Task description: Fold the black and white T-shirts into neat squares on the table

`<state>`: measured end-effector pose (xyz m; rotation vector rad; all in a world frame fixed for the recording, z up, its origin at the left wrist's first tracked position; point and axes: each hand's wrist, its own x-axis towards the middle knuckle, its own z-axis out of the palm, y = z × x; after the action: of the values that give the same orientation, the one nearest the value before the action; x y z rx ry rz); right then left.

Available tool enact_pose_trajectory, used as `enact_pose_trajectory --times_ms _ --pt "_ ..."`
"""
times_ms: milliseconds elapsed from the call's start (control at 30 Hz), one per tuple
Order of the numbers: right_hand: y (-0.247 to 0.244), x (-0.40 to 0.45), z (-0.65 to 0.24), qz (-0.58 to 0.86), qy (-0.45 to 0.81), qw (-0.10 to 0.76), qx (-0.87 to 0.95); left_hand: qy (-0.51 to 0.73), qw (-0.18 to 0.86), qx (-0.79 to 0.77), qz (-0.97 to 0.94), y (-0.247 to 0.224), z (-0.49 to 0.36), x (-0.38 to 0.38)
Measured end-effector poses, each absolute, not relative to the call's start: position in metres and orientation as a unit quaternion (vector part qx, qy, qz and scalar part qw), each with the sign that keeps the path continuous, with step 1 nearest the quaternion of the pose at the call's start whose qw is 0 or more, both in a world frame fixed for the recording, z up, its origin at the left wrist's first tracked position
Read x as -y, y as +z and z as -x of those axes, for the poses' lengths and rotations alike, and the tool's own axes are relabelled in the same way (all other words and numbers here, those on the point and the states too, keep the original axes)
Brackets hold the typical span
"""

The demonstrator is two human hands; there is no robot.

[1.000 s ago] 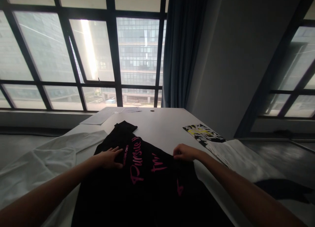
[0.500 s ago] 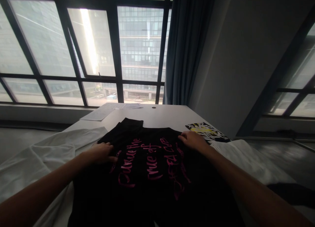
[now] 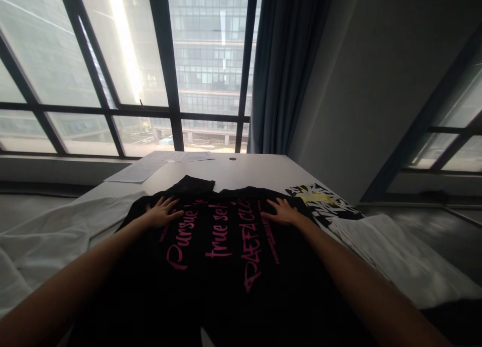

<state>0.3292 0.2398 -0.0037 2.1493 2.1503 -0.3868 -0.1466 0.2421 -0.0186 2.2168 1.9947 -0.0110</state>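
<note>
The black T-shirt (image 3: 222,246) with pink words lies spread on the white table (image 3: 256,174), soft and floppy, best pinched at its edges, with the left hand (image 3: 161,214) and right hand (image 3: 283,212) flat and open on it.

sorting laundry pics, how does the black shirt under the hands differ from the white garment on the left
The black shirt carries pink lettering; the white garment looks plain. The black shirt lies spread flat with the left hand and right hand pressed open on it; the white garment lies rumpled and untouched. Both rest on the table.
</note>
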Motion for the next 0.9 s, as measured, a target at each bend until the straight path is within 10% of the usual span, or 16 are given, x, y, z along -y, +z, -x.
enact_pose_trajectory --times_ms 433,900 --pt "0.004 -0.243 -0.283 -0.697 0.127 -0.054 -0.704 0.077 -0.098 -0.652 -0.748 0.003 0.117 -0.242" --pt "0.042 -0.050 -0.336 -0.574 -0.136 -0.027 -0.807 0.007 0.164 -0.513 -0.843 0.037 0.167 -0.038"
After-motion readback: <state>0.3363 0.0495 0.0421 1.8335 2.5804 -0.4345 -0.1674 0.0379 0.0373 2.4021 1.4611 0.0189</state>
